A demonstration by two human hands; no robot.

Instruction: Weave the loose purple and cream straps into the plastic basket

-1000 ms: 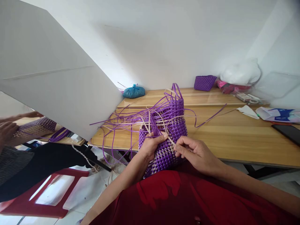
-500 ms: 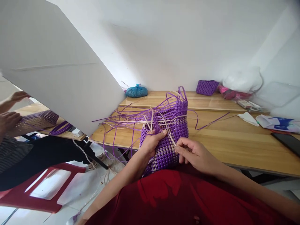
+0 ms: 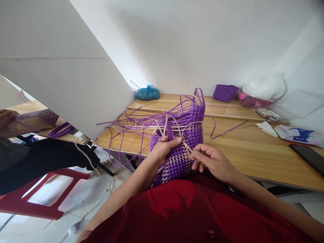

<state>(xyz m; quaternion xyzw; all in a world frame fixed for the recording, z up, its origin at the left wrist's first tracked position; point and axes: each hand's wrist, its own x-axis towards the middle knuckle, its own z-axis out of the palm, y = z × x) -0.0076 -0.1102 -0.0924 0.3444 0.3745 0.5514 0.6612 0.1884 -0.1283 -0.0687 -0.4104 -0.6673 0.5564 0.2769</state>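
A purple and beige woven basket (image 3: 177, 162) leans between my lap and the table edge, with many loose purple and beige strips (image 3: 136, 126) fanning out to the left over the table. My left hand (image 3: 163, 148) grips the basket's near side, thumb on top, around a bunch of the strips. Pinched between the thumb and index finger of my right hand (image 3: 209, 160) is the end of a beige strip (image 3: 186, 145), which runs up and left into the weave. A purple loop (image 3: 199, 94) rises at the basket's far corner.
On the wooden table (image 3: 243, 148) lie a small purple woven basket (image 3: 225, 92), a blue bag (image 3: 147, 92), white packaging (image 3: 298, 133) and a black phone (image 3: 307, 157). A white panel (image 3: 76, 74) stands at left. Beyond it, another person's hand (image 3: 6, 118) holds a woven piece. A red stool (image 3: 60, 199) is below.
My hands stay on the basket and strip, the right hand slightly lower relative to the basket rim. The view has shifted a little. One of the other person's hands has gone out of sight.
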